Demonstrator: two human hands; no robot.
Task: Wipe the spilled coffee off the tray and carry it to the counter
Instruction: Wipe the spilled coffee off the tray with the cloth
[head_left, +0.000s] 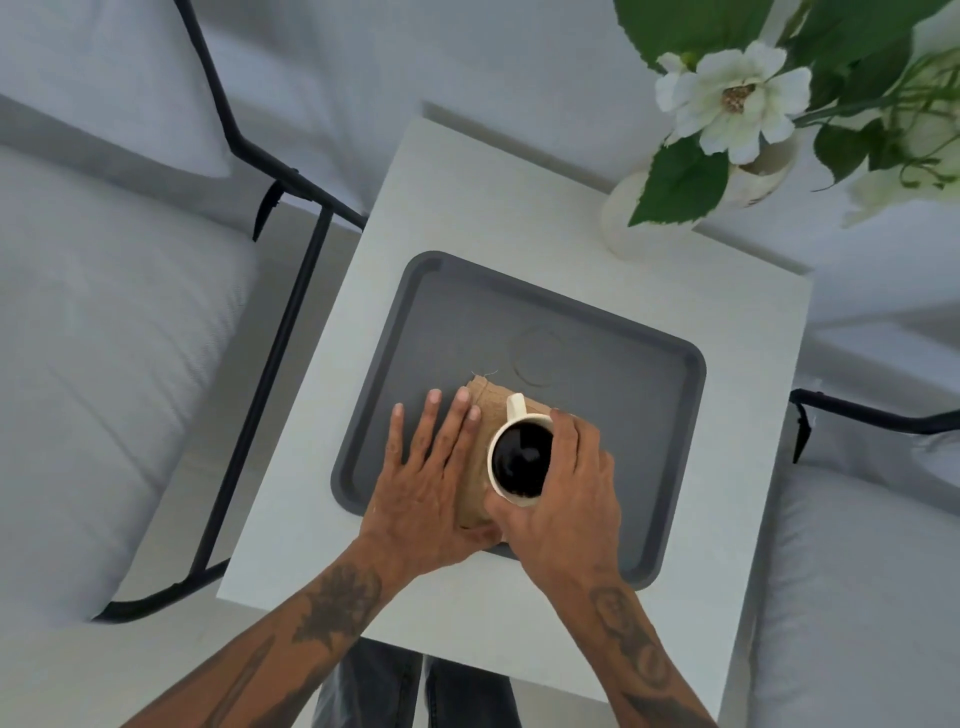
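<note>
with our right hand (563, 486) gripping the full mug (521, 457) and our left hand (431, 467) flat and released on the brown cloth (475, 493) on the grey tray (613, 364), we keep the mug level while wiping beneath it.

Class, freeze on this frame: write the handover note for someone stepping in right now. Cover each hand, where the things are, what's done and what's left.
Left hand: flat, palm down on the brown cloth on the grey tray.
Right hand: gripping the full coffee mug by its rim and side, over the cloth.
Tray sits on the white side table, beside a flower vase.
Done: mug in hand; faint ring mark shows on the tray.
Left: finish wiping, then carry the tray to the counter, which is not in view.
</note>
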